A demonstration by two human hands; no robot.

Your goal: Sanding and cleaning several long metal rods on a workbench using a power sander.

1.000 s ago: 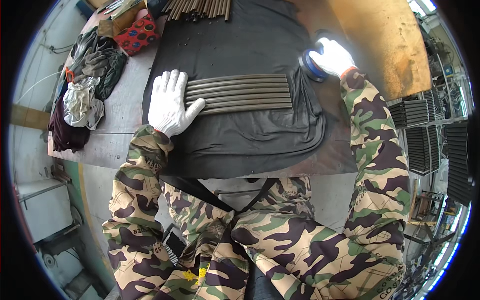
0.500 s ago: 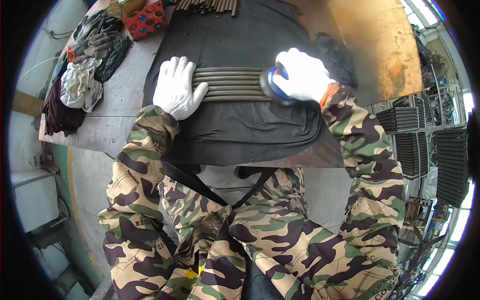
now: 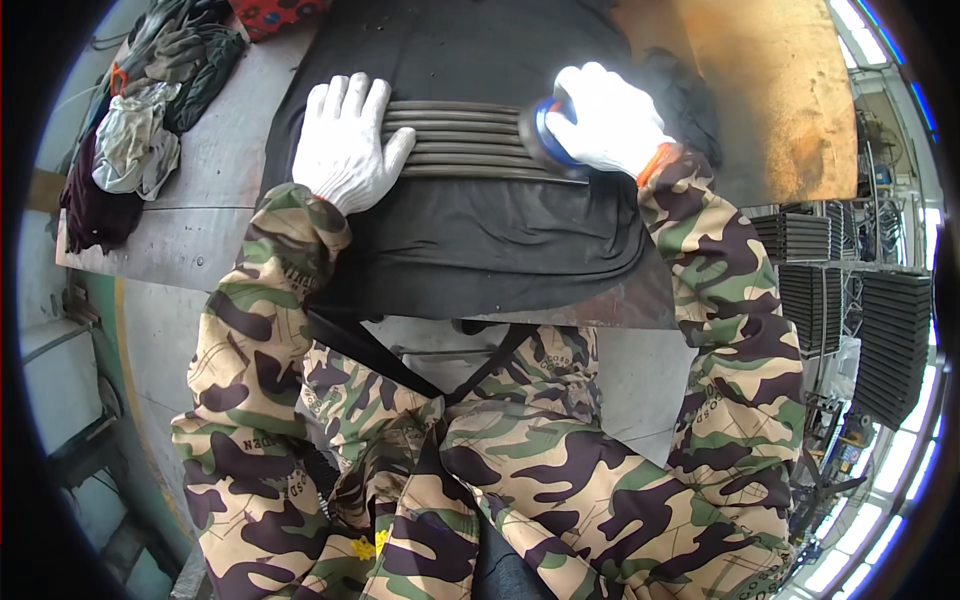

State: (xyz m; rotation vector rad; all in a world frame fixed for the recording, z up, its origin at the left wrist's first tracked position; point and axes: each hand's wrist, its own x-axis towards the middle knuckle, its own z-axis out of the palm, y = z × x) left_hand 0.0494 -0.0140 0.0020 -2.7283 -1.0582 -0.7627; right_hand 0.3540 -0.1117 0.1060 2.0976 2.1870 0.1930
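Several dark metal rods [image 3: 455, 139] lie side by side in a flat row on a black cloth [image 3: 480, 240]. My left hand [image 3: 345, 150], in a white knit glove, rests flat over their left ends, its fingers stretched out and the thumb spread. Over the right part of the row, my right hand [image 3: 612, 120], gloved in white with an orange cuff, is wrapped round a blue round tool [image 3: 558, 140]. The tool's dark lower edge touches or hovers just over the rods; motion blur hides its exact kind. The nearest rod's right end shows past the tool.
The black cloth covers part of a metal-topped table [image 3: 215, 230]. At the left lies a heap of crumpled rags [image 3: 135, 135], with a red patterned cloth [image 3: 275, 12] farther back. A rusty brown sheet [image 3: 775, 90] lies at right. Beyond, racks [image 3: 810, 305] hold stacked dark parts.
The whole view has shifted, so the table sits higher in the picture. My left hand stays on the rods, and my right hand still grips the tool. The nearest rod's end now shows.
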